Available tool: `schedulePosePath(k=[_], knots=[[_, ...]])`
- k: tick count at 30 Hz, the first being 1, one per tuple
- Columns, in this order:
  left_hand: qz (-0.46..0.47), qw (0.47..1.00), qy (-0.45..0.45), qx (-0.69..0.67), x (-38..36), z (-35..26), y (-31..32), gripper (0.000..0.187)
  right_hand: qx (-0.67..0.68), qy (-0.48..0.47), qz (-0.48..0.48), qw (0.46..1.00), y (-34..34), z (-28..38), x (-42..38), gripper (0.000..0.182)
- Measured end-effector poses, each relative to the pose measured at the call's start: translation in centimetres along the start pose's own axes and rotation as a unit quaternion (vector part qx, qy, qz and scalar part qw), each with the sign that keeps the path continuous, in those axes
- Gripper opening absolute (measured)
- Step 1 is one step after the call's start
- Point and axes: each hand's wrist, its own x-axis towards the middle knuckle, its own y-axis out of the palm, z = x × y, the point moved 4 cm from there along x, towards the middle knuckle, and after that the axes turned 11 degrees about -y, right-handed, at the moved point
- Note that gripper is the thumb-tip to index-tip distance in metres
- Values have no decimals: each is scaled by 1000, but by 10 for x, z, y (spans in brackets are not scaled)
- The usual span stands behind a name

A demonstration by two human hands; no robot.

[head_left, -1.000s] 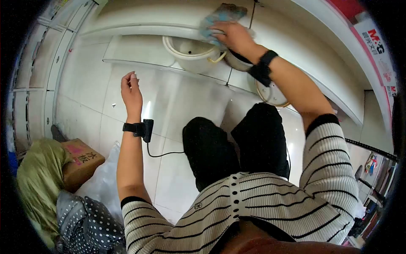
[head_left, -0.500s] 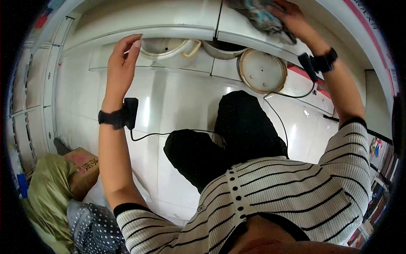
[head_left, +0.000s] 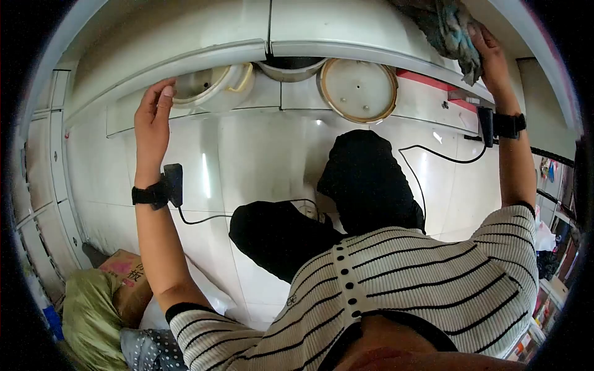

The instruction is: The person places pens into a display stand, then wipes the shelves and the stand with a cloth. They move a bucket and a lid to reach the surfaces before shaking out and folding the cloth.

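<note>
My left hand [head_left: 153, 117] is at the lower lip of a white cabinet panel [head_left: 185, 37], fingers bent and thumb close to them at the edge. A black band with a small box sits on that wrist. Far to the upper right, my right hand [head_left: 493, 65] grips a crumpled grey cloth [head_left: 447, 34] with pale blue patches. The cloth hangs over the right-hand white panel [head_left: 340, 31], its tail dangling past the lip. Its upper part runs out of the picture.
Below the panels stand a pale pot with a yellow handle [head_left: 240, 79], a metal pot [head_left: 291, 71] and a round lid with a brown rim [head_left: 359, 89]. Thin black cables run from both wrists. A cardboard box [head_left: 127, 272] and green bag [head_left: 93, 309] lie lower left.
My right hand has moved right and down along the panel with the cloth. The view has shifted, so panels and pots sit further left. My left hand stays at the panel's lip.
</note>
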Motion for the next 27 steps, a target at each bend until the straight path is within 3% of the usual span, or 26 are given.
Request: schedulePosePath(k=[2,4,5,7,16,18,27], knots=[[1,1000,-2,-18,5,0,1,32,-57,10,12,998,3,-14,-6,41],[5,1000,0,-19,7,-2,1,32,-141,-151,201,958,37,-11,-22,44],[0,1000,-1,-18,7,-4,1,32,-271,-269,261,887,51,-12,-29,45],[4,998,9,-69,6,-9,0,28,-319,-326,231,859,71,-6,-44,47],[-52,996,-4,-68,-15,-1,-26,30,-316,-361,267,836,98,13,-49,55],[-59,996,-15,-67,-23,-6,-26,30,-291,-394,270,829,118,23,-47,61],[-134,985,-42,-98,-50,-51,-45,32,-261,-443,240,824,242,65,-39,56]])
